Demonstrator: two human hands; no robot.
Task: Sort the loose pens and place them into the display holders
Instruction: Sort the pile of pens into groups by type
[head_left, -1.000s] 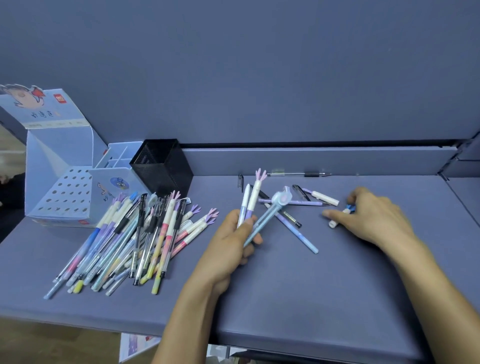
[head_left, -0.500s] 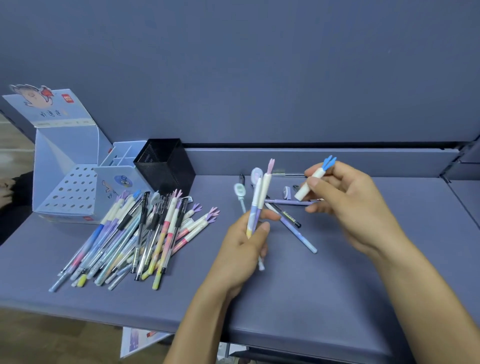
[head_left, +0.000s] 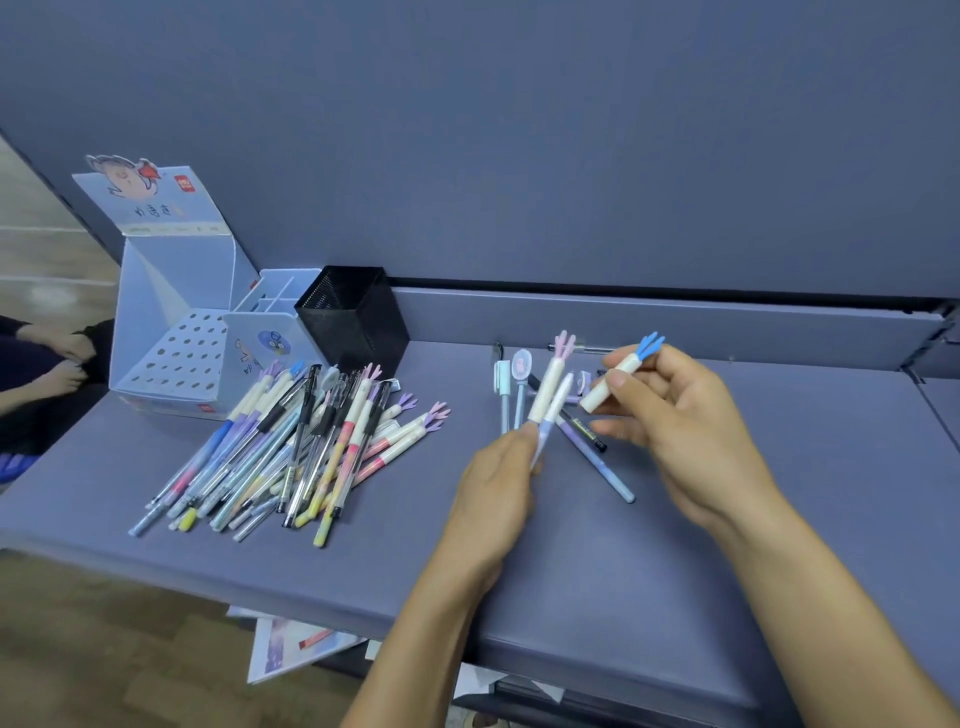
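Note:
My left hand (head_left: 496, 483) grips a small bunch of pens (head_left: 543, 397) upright, among them a cream one with a pink forked top. My right hand (head_left: 680, 421) pinches a short cream pen with a blue forked top (head_left: 621, 371), raised above the shelf beside the bunch. A few loose pens (head_left: 597, 457) lie under and between my hands. A large pile of pens (head_left: 306, 441) lies at the left. Behind the pile stand a light-blue perforated display box (head_left: 171, 343), a small divided light-blue holder (head_left: 260, 343) and a black mesh cup (head_left: 353, 322).
The grey shelf (head_left: 623, 561) ends in a front edge near me and a low ledge at the back, where a clear pen (head_left: 582, 348) lies. A person's hands (head_left: 62, 358) show at the far left. Papers (head_left: 291, 644) lie on the floor below.
My right hand picked the blue-topped pen up off the shelf and raised it toward the bunch. My left hand lifted its pens upright and holds them steady.

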